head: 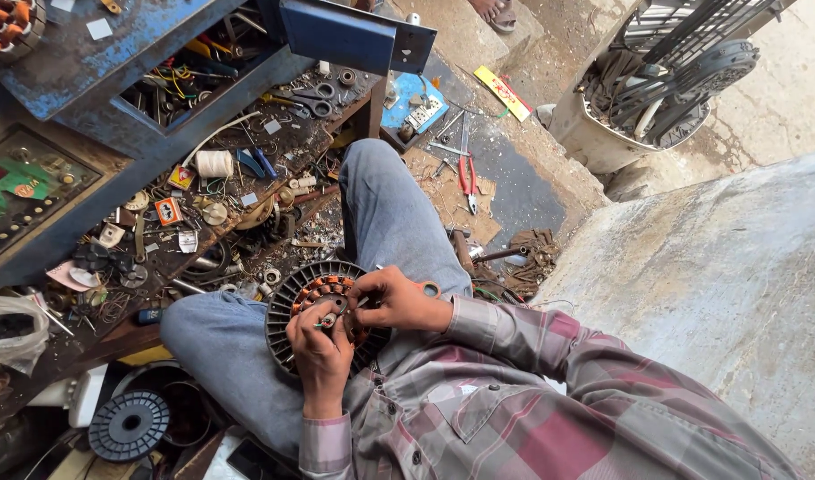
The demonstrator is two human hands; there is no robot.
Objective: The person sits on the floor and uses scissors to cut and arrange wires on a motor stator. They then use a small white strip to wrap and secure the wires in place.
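Both hands — left hand (pixel 321 347), right hand (pixel 399 298) — clamp fingers on the round, ribbed black metal motor stator with copper windings (pixel 294 298), resting on denim-clad thighs.

Lighting: we record soft, even daylight with no hard beam and no glare. The pale concrete slab (pixel 719 276) at right reads brightest, slightly washed. We find the dimmest zones under the blue workbench (pixel 114 98) and in the lower left corner, where detail sinks into shadow. Shadows: faint, soft-edged. Focus: we note good sharpness at centre; small clutter is too fine to resolve. Distortion: wide-angle bending at the edges, straight lines leaning outward. Motion blur: slight.
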